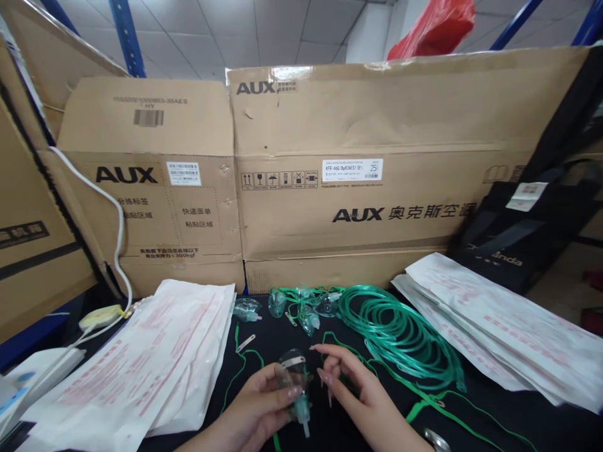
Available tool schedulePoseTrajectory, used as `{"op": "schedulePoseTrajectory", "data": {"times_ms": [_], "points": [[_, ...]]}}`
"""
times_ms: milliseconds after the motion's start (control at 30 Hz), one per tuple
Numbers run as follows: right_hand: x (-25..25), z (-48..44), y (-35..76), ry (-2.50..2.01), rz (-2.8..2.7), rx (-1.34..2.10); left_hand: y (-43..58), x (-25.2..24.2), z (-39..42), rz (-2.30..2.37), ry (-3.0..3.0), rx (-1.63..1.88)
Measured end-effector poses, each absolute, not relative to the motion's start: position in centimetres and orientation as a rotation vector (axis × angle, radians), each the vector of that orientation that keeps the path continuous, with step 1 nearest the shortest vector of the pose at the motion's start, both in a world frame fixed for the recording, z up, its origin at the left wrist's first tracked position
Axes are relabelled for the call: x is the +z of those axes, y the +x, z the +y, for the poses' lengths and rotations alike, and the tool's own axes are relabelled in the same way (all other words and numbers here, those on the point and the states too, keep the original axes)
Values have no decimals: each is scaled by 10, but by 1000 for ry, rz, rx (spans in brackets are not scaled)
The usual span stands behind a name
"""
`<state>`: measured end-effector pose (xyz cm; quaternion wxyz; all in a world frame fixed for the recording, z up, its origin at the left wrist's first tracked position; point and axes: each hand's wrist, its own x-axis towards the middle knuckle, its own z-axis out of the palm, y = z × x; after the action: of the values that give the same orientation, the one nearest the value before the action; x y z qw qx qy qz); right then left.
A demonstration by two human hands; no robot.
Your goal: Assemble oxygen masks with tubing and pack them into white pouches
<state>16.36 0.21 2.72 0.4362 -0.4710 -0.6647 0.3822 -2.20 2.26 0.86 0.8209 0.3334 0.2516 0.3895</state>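
My left hand [271, 398] is closed around a clear green oxygen mask [296, 376]. A pale nose strip crosses the mask's upper part, and its tube connector points down towards me. Just to the right, my right hand [353, 386] is apart from the mask, index finger and thumb spread with nothing visible between them. A green elastic strap [400, 380] runs out behind the right hand. Another thin green elastic cord [230, 383] lies left of the mask, near a small metal strip [245, 343]. Several more masks [309, 319] lie farther back on the dark table.
A coil of green tubing [400, 333] lies at centre right. Stacks of white printed paper bags stand left [155, 351] and right [499, 333]. AUX cardboard [301, 220] walls the back. A black bag [513, 232] is at right, a white cable [120, 232] at left.
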Motion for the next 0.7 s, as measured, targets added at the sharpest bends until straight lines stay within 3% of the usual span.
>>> {"op": "schedulePoseTrajectory", "data": {"times_ms": [300,500,700], "points": [[29,-5,165,-1093,-1984,790,-16,-21,23,640,1379,904],[37,-9,165,-1174,-2158,646,-21,-12,19,858,1887,926],[37,-11,163,-1233,-2207,585,-20,-6,18,900,2000,872]]}}
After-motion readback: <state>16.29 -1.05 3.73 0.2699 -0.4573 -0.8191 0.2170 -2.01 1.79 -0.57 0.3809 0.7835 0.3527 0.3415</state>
